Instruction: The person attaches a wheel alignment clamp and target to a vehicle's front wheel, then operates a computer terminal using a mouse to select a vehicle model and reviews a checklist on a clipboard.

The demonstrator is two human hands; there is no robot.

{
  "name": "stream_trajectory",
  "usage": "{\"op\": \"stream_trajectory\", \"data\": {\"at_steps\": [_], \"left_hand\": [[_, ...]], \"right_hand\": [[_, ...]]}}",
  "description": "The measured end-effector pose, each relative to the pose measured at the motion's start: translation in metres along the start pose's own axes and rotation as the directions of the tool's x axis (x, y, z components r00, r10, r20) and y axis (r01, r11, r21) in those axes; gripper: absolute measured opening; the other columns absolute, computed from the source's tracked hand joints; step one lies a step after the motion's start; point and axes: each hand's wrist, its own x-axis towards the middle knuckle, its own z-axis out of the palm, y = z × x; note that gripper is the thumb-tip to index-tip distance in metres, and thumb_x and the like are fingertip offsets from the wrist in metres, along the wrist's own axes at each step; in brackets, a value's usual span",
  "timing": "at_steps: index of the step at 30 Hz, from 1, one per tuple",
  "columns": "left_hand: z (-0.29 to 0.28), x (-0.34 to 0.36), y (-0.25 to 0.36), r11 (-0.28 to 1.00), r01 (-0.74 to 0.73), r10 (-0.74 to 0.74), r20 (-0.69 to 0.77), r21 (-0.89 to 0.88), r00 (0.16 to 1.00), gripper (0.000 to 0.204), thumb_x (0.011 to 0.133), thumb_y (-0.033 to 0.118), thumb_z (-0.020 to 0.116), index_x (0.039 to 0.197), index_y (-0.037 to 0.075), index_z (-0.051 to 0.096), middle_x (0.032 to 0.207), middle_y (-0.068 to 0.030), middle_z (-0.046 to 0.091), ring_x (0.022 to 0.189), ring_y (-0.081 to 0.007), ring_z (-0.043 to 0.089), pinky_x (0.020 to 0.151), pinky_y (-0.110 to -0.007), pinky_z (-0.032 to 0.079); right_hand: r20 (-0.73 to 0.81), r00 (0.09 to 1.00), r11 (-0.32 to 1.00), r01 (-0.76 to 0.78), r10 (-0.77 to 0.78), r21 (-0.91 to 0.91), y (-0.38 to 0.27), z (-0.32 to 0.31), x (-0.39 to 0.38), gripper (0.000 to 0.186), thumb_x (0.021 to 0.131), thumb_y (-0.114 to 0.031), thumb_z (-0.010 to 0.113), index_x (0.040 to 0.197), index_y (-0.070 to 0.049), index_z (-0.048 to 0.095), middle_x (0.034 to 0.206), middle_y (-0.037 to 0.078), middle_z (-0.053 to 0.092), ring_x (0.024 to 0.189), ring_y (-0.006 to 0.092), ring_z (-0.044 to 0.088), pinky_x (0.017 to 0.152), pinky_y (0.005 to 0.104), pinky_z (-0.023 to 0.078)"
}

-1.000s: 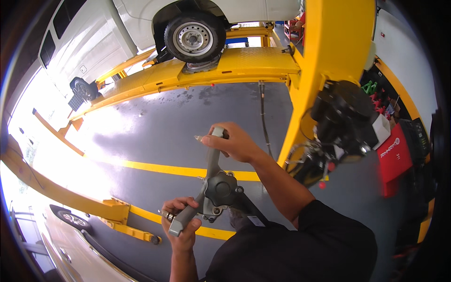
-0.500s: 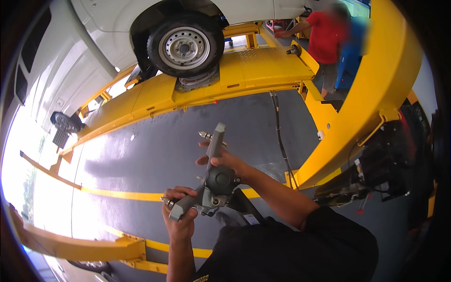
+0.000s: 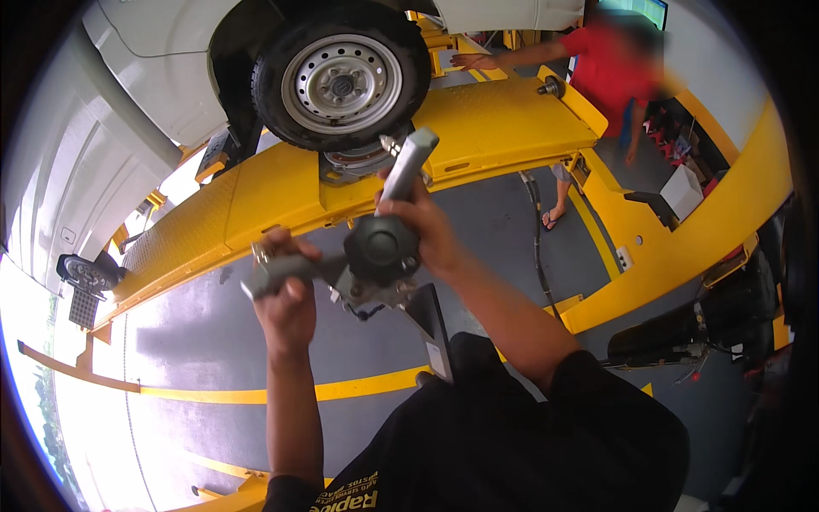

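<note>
A grey wheel alignment clamp (image 3: 380, 247) with a round black knob and metal tips on its arms is raised in front of me. My left hand (image 3: 288, 316) is closed around its left arm. My right hand (image 3: 431, 229) is wrapped around the upper arm, near the knob. A dark flat panel (image 3: 426, 328) hangs off the clamp's lower side. Just beyond the clamp stands the van's wheel (image 3: 341, 84), a black tyre on a silver steel rim; the upper arm's tip overlaps its lower edge in view, and contact cannot be judged.
The white van (image 3: 145, 85) stands on a yellow lift platform (image 3: 490, 128). A yellow post (image 3: 734, 222) curves along the right. A black hose (image 3: 537, 239) hangs down to the grey floor. At the back right, a person in a red shirt (image 3: 607, 77) stretches an arm toward the platform.
I am closer to the wheel, and both hands have lifted the clamp up toward it. The person in red has extended an arm further along the platform.
</note>
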Motion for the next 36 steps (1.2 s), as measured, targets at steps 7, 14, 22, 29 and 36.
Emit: {"op": "stream_trajectory", "data": {"at_steps": [7,14,22,29,36], "left_hand": [[-0.060,0.164,-0.024,0.996,-0.015,0.014,-0.023,-0.083,1.000,0.071,0.088,0.025,0.072,0.143,-0.004,0.038,0.099,-0.0112,0.063,0.099,-0.0204,0.061,0.092,-0.035,0.050],[-0.105,0.278,-0.072,1.000,0.017,-0.018,0.088,0.016,0.996,0.080,0.090,0.035,0.063,0.150,-0.005,0.028,0.099,-0.0069,0.056,0.105,-0.0222,0.057,0.100,-0.038,0.049],[-0.117,0.365,-0.108,0.993,0.114,-0.115,-0.012,-0.016,0.993,0.091,0.078,0.045,0.070,0.147,-0.004,0.034,0.089,-0.0024,0.050,0.096,-0.0185,0.050,0.099,-0.036,0.045],[-0.127,0.405,-0.104,0.993,0.070,-0.054,-0.157,0.097,0.986,0.085,0.082,0.043,0.064,0.146,-0.004,0.036,0.095,-0.0036,0.051,0.098,-0.0190,0.052,0.098,-0.036,0.045],[-0.132,0.444,-0.093,0.966,-0.017,0.080,-0.238,0.257,0.968,0.076,0.086,0.040,0.059,0.145,-0.003,0.039,0.101,-0.0049,0.053,0.101,-0.0192,0.053,0.098,-0.037,0.046]], "right_hand": [[0.112,0.975,0.979,0.198,-0.193,-0.040,-0.009,0.007,0.134,0.078,0.089,-0.028,0.073,0.146,-0.001,0.028,0.118,0.012,0.054,0.105,0.0151,0.056,0.091,0.0285,0.048],[-0.017,0.952,0.951,0.306,-0.307,-0.029,0.031,-0.021,0.248,0.074,0.085,-0.033,0.078,0.139,-0.002,0.038,0.105,0.011,0.064,0.088,0.0164,0.065,0.079,0.0309,0.054],[0.050,0.907,0.847,0.410,-0.419,-0.339,0.017,-0.056,0.331,0.067,0.078,-0.027,0.085,0.125,-0.001,0.046,0.104,0.019,0.064,0.092,0.0260,0.069,0.079,0.0375,0.055],[0.025,0.895,0.858,0.434,-0.445,-0.276,0.008,-0.063,0.380,0.062,0.073,-0.024,0.086,0.116,-0.002,0.047,0.099,0.021,0.063,0.087,0.0364,0.068,0.077,0.0441,0.053],[0.054,0.876,0.847,0.478,-0.480,-0.233,-0.015,-0.067,0.417,0.053,0.073,-0.016,0.084,0.108,0.000,0.047,0.092,0.020,0.062,0.082,0.0351,0.066,0.073,0.0429,0.051]]}}
